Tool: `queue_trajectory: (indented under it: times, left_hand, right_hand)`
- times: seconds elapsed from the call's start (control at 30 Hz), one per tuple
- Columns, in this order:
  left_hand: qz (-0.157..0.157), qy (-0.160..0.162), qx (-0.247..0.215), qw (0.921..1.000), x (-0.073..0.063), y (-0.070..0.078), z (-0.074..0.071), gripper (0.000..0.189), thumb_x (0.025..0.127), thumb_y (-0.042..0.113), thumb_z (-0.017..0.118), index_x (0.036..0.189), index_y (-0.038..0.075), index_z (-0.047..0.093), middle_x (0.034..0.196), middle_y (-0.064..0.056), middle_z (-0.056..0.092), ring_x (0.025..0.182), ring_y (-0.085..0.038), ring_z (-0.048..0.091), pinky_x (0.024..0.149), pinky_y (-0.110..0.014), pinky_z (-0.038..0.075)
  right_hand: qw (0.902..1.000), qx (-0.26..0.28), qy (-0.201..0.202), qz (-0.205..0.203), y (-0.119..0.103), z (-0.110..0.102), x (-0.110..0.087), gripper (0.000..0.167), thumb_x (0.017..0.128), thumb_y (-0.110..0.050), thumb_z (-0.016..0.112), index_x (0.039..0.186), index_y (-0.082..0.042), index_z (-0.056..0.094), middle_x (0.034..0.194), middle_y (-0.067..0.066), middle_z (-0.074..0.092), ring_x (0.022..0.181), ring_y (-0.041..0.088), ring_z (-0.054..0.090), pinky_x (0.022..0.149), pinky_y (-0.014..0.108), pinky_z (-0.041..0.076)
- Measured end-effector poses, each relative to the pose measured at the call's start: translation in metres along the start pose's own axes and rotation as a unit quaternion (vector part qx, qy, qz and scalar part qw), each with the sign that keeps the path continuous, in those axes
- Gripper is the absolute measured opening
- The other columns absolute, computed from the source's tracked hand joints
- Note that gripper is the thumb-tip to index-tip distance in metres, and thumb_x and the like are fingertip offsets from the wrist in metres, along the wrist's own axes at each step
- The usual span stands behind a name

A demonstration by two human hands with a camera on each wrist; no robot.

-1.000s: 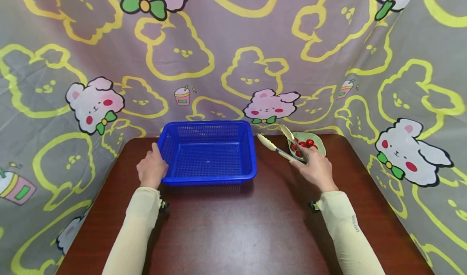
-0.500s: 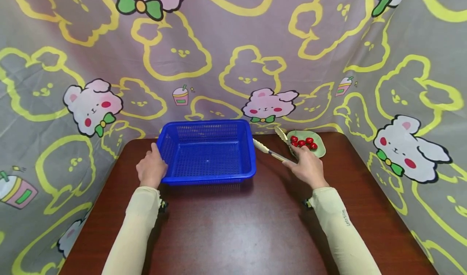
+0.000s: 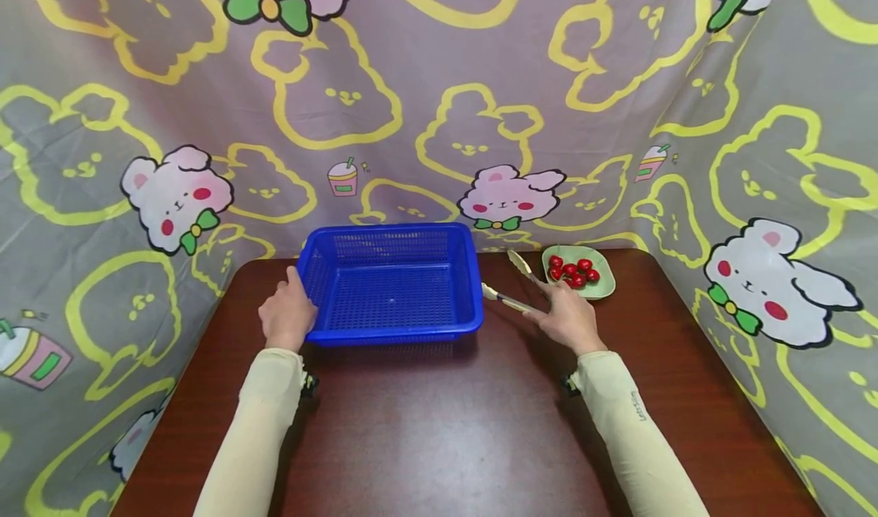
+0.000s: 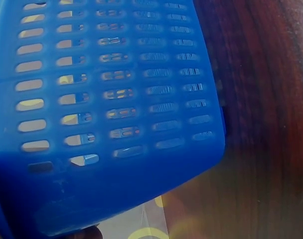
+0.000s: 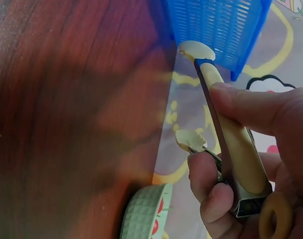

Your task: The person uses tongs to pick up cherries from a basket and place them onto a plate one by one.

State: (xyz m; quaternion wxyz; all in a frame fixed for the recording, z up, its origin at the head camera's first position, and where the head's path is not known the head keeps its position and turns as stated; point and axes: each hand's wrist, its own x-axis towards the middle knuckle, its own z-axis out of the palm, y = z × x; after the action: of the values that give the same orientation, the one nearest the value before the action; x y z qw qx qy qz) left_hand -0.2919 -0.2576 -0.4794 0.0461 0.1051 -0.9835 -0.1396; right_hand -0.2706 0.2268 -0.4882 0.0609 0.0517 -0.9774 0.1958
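Observation:
My left hand (image 3: 286,310) grips the left rim of a blue perforated plastic basket (image 3: 394,337), whose inside holds nothing. In the left wrist view the basket's slotted side wall (image 4: 116,184) fills much of the picture, with a dark fingertip at its lower edge. My right hand (image 3: 569,319) holds a pair of metal tongs with cream scalloped tips; the tongs (image 5: 236,149) are spread apart with nothing between them. Their tips point toward the basket's right side. Close behind that hand stands a pale green dish (image 3: 605,284) with several small round red fruits (image 3: 579,280).
A dark brown wooden table (image 3: 425,425) bears everything. Grey cloth (image 3: 439,67) with yellow outlines and cartoon rabbits hangs along the back and both sides, right behind the basket and dish. In the right wrist view the dish's textured outer wall (image 5: 134,211) shows at the bottom.
My right hand has moved left with the spread tongs, away from the dish and nearer the basket, so the red fruits show more fully. The left hand and basket stay put.

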Motion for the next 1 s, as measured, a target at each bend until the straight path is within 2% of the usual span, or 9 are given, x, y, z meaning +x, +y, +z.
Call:
queue_trajectory:
  times: [0.4,0.73,1.0]
  left_hand:
    - [-0.007,-0.003,0.003,1.0,0.001,0.001,0.002,0.073,0.096,0.016,0.061,0.155,-0.003,0.023,0.121,-0.035,0.058,0.095,-0.055,0.066,0.077,-0.064,0.051]
    - [-0.003,0.002,-0.003,1.0,0.001,0.001,0.002,0.073,0.094,0.016,0.064,0.152,-0.003,0.025,0.119,-0.036,0.058,0.094,-0.056,0.066,0.075,-0.064,0.051]
    - [-0.001,0.005,-0.002,1.0,0.0,0.001,0.001,0.071,0.095,0.017,0.064,0.151,-0.004,0.026,0.12,-0.036,0.058,0.093,-0.055,0.066,0.074,-0.064,0.051]
  right_hand:
    - [0.9997,0.003,-0.024,0.005,0.004,0.014,0.003,0.07,0.085,-0.039,0.083,0.143,-0.007,0.062,0.113,0.022,0.068,0.102,0.044,0.067,0.082,0.06,0.052]
    - [0.9987,0.008,-0.045,0.021,0.008,0.013,0.001,0.07,0.087,-0.04,0.081,0.146,-0.009,0.059,0.117,0.024,0.068,0.11,0.046,0.066,0.083,0.061,0.051]
    - [0.9977,-0.002,-0.06,0.034,0.009,0.014,-0.001,0.071,0.087,-0.042,0.081,0.145,-0.008,0.059,0.128,0.024,0.068,0.116,0.047,0.064,0.087,0.064,0.051]
